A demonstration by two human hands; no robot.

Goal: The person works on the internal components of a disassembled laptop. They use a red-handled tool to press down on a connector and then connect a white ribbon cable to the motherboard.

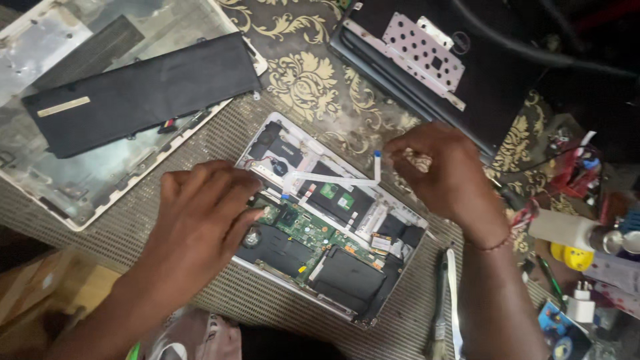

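Head view: one opened laptop base (320, 227) is laid diagonally on a woven mat (220, 140), internals exposed, green mainboard (303, 230) across the middle, two black battery cells (313, 263) toward the near edge. Left hand (203, 213) is pressed flat on the base's left edge, fingers spread and slightly curled, tips on the board; nothing is gripped. Right hand (433, 173) is raised over the base's far right corner, thumb and forefinger pinched on the blue-tipped end of one white flat ribbon cable (340, 179), which is stretched leftward across the board.

Edges: the removed bottom cover (80, 173) is parked far left, well apart from the base, with one long black battery pack (143, 93) resting across it. A second dark laptop (467, 73) with one perforated metal bracket (417, 53) is just beyond the right hand. Right side is crowded: tweezers (445, 307) near the wrist, one white charger plug (580, 303), bottles and small tools. Open mat is left only along the near edge.
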